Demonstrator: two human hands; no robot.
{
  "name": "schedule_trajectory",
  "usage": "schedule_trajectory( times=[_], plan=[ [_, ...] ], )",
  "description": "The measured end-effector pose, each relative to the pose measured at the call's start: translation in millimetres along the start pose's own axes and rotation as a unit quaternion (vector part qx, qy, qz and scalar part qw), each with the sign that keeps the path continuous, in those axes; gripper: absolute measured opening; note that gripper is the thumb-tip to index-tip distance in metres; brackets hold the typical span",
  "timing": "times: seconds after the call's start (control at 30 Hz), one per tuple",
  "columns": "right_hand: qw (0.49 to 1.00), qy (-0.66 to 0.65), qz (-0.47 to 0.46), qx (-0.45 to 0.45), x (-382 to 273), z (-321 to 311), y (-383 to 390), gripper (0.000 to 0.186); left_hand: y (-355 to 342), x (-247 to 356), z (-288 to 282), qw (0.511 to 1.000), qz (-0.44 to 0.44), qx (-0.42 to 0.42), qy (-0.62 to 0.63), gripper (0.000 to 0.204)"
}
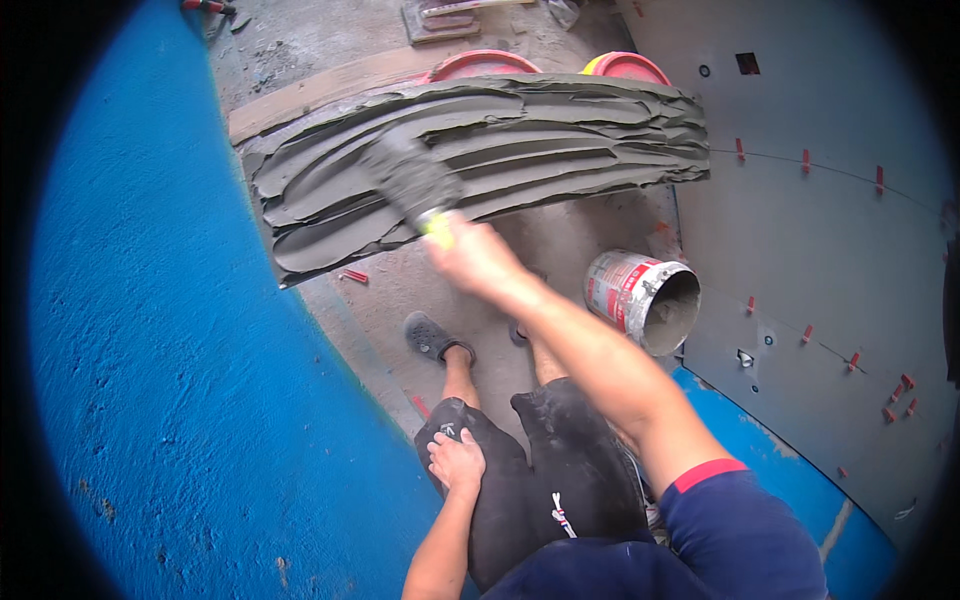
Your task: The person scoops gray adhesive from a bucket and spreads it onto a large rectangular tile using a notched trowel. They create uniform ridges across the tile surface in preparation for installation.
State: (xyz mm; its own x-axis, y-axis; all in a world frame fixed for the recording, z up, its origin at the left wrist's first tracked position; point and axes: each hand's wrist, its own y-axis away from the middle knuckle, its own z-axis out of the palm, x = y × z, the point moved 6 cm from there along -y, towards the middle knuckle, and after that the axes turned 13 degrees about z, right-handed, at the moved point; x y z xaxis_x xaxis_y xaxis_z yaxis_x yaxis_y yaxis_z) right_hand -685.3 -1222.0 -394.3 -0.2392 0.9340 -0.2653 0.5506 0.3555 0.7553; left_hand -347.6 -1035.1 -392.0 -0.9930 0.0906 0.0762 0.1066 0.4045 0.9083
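Note:
My right hand (470, 257) grips the yellow-green handle of a trowel (408, 178), its blade smeared with grey mortar and slightly blurred. The blade touches or hovers just over the left half of a long tile (360, 205), whose face is coated in wet grey mortar (540, 150). Long ridges run through the mortar along the tile's length. My left hand (457, 460) rests on my left thigh over the black shorts, fingers spread and holding nothing.
A white and red bucket (640, 300) with mortar inside leans by the right wall. Behind the tile stand red buckets (485, 65). Red levelling clips (806, 162) stick out of the grey wall tiles (800, 240). A blue wall (180, 330) rises at left; a red clip (354, 275) lies nearby.

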Motion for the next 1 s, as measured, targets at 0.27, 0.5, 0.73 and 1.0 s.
schedule_trajectory(
  times=[0.27,0.5,0.73,1.0],
  plan=[
    [0.942,-0.267,0.164,0.117,218,-185,-64,0.036,2,12,7,1.0,0.005,0.001,0.012,0.057],
    [0.696,-0.682,0.155,-0.162,107,-55,-7,0.035,3,5,30,0.999,0.007,0.015,-0.032,0.054],
    [0.971,-0.227,-0.055,-0.052,-11,77,36,0.046,-33,-33,95,0.989,0.109,0.042,-0.093,0.054],
    [0.992,-0.08,0.018,0.1,219,-134,-9,0.048,-37,-41,126,0.985,0.115,0.046,-0.119,0.058]
  ],
)
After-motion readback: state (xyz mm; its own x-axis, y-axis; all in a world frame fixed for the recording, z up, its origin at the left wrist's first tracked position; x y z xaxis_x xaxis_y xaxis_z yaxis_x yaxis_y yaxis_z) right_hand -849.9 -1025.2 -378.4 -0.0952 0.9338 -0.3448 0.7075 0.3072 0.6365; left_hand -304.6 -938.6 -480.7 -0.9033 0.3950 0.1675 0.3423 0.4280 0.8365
